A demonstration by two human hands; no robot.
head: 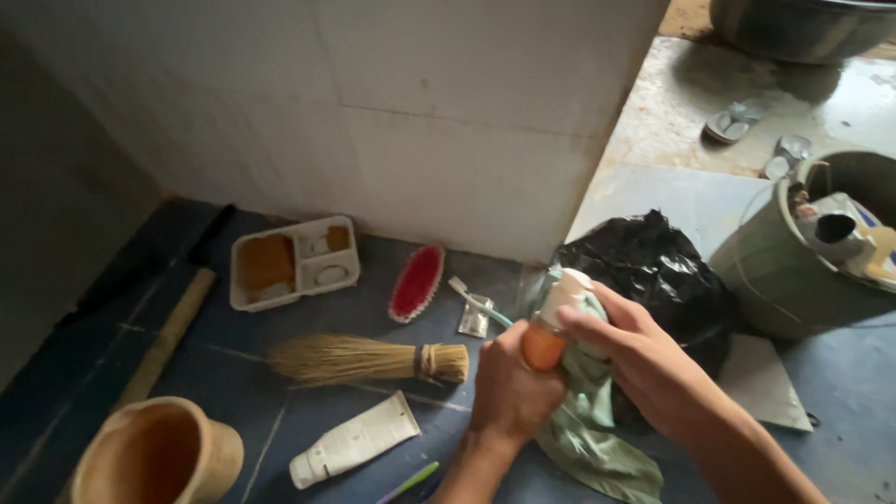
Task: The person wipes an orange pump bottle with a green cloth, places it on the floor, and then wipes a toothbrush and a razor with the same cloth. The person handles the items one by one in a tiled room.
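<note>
Left hand (509,392) closed around orange bottle (543,343), lower centre of frame. Right hand (644,359) presses pale green cloth (588,429) against the bottle's white cap (567,291). From left: clay pot (154,455), white tube (355,439), straw brush (369,359), black bag (653,266), green bucket (793,271).

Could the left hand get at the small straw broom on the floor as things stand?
Probably yes: the straw broom lies uncovered just beside the left hand, nothing between them. But that hand's grip is on an orange bottle, so it would have to let go first.
</note>
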